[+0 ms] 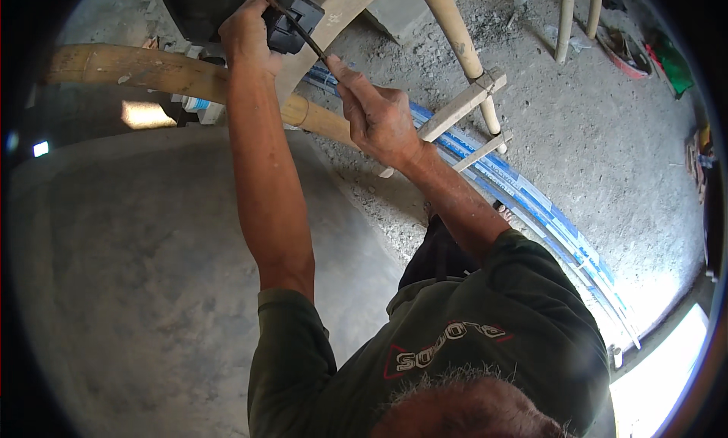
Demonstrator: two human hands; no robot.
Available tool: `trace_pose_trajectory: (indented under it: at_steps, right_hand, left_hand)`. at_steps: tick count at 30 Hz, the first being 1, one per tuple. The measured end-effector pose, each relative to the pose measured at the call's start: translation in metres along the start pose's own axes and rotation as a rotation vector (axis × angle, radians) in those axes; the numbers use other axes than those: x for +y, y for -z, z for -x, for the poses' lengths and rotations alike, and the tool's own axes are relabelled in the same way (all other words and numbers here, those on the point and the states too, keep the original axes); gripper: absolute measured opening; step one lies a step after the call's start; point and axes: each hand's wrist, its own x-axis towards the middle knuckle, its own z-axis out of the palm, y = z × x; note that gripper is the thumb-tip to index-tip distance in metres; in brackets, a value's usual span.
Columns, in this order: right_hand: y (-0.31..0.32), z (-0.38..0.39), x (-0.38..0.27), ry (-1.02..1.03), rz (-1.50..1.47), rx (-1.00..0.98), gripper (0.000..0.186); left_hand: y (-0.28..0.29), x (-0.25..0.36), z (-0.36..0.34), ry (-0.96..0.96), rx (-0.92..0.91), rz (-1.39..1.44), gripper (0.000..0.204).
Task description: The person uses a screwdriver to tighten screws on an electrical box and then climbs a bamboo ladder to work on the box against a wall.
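Note:
At the top, my left hand is closed beside a black plastic block with raised edges. Its fingertips meet the far end of a thin dark rod; what exactly they grip is partly hidden. The rod slants across the block, and its near end runs into my right hand. That hand is wrapped around it, with the index finger stretched along it. The kind of tool is not clear, since its grip is inside my fist. Behind the block is a larger dark object, cut off by the upper edge.
A thick bamboo pole crosses under my forearms. A pale wooden frame with bamboo legs stands to the right. Blue-and-white printed pipes lie along the rough floor. A smooth grey concrete surface fills the lower left.

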Motion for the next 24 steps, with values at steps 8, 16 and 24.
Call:
trace_pose_trajectory:
  at_steps: [8, 16, 24]
  right_hand:
    - [-0.001, -0.017, -0.003, 0.043, 0.111, -0.01, 0.054]
    - [0.022, 0.005, -0.003, 0.097, 0.14, 0.004, 0.044]
    - [-0.006, -0.034, 0.011, 0.16, 0.092, 0.049, 0.04]
  left_hand:
    - [0.006, -0.01, -0.016, -0.028, -0.114, 0.026, 0.021]
    - [0.009, -0.002, -0.005, 0.012, -0.151, 0.141, 0.018]
    - [0.005, -0.001, -0.003, -0.07, -0.137, 0.082, 0.019]
